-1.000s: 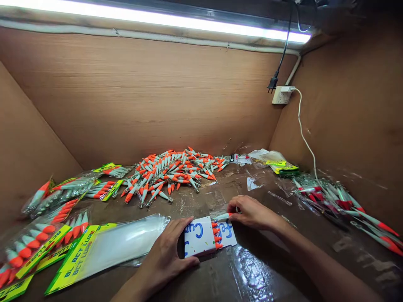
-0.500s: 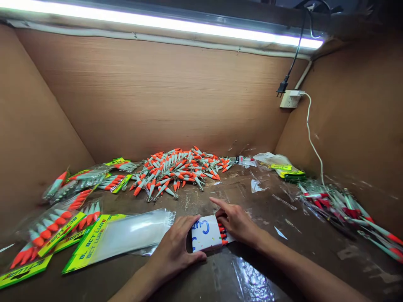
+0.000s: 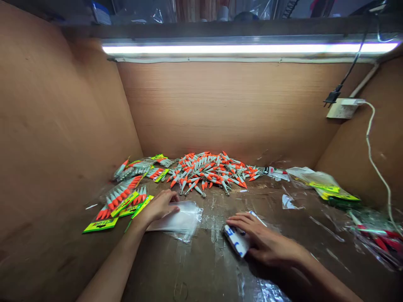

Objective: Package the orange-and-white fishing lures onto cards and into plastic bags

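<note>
My right hand [image 3: 256, 233] is wrapped over a small white card sleeve [image 3: 237, 242] with blue lettering, tilted just above or on the table. The sleeve's contents are hidden from this side. On the left, my left hand [image 3: 162, 205] lies over a stack of clear plastic bags [image 3: 185, 218] with yellow-green header cards. Its thumb and fingers are apart at the bags' upper side, and the palm covers part of the headers. Behind both hands spreads a heap of orange-and-white fishing lures [image 3: 208, 172].
Filled lure packets [image 3: 122, 201] with yellow headers lie at the left. To the right are more flat bags [image 3: 333, 191] and a pile of red-and-white lures [image 3: 380, 239]. A black plug [image 3: 332, 97] hangs near the wall socket [image 3: 341, 109]. Plastic scraps litter the table.
My left hand has let go of the card sleeve and moved left onto the bags. My right hand now grips the sleeve, which has turned. The view has swung left.
</note>
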The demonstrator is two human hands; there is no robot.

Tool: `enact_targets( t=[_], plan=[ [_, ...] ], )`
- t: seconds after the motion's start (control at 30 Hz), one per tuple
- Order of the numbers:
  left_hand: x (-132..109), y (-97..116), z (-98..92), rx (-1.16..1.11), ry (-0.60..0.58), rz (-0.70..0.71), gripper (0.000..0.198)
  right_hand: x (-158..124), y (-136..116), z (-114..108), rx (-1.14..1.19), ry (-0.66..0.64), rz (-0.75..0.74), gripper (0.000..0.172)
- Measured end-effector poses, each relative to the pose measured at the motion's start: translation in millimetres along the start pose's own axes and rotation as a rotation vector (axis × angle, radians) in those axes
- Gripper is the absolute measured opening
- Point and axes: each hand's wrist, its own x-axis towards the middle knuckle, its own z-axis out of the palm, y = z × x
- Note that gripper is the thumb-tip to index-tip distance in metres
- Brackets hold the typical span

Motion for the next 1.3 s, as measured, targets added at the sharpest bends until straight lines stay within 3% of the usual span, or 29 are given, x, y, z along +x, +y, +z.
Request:
enact_targets(
  t=[0.1, 0.3, 0.33, 0.47, 0.6, 0.7, 0.83, 0.93, 1.1, 1.3],
  plan=[
    [5.4, 2.6, 7.1, -0.027, 0.06, -0.007, 0.016, -11.0, 11.5, -8.1, -0.005, 0.005, 0.053, 0.077],
    [5.7, 16.5, 0.1, -0.076, 0.222, 0.029, 0.026, -6.2, 9.0, 6.9, 0.046, 0.156, 0.197, 0.03],
    [4.6, 18.8, -1.4, -0.086, 0.251, 0.026, 0.028, -4.4, 6.9, 11.8, 0.031, 0.18, 0.206, 0.028],
    [0.2, 28.7, -2.9, -0.147, 0.333, 0.016, 0.042, 0.5, -1.0, 28.0, -0.118, 0.227, 0.193, 0.061],
    [-0.5, 38.2, 5.0, -0.241, 0.312, 0.05, 0.048, 3.9, -1.1, 31.4, -0.204, 0.229, 0.188, 0.033],
    [0.5, 45.1, 15.7, -0.323, 0.227, 0.09, 0.054, 1.1, 13.0, 29.2, -0.266, 0.328, 0.249, 0.023],
    [0.3, 54.2, 29.7, -0.398, 0.113, 0.146, 0.058, -13.0, 45.9, 20.0, -0.381, 0.457, 0.498, 0.075],
    [-1.3, 62.1, 36.9, -0.406, 0.032, 0.19, 0.056, -20.7, 61.1, 4.0, -0.328, 0.386, 0.6, 0.081],
    [-5.8, 76.0, 42.5, -0.358, -0.106, 0.27, 0.051, -14.4, 46.4, -17.2, -0.075, 0.249, 0.314, 0.089],
    [-9.4, 83.7, 46.2, -0.258, -0.155, 0.365, 0.04, -5.6, 21.9, -3.2, 0.021, 0.252, 0.076, 0.089]
  ],
)
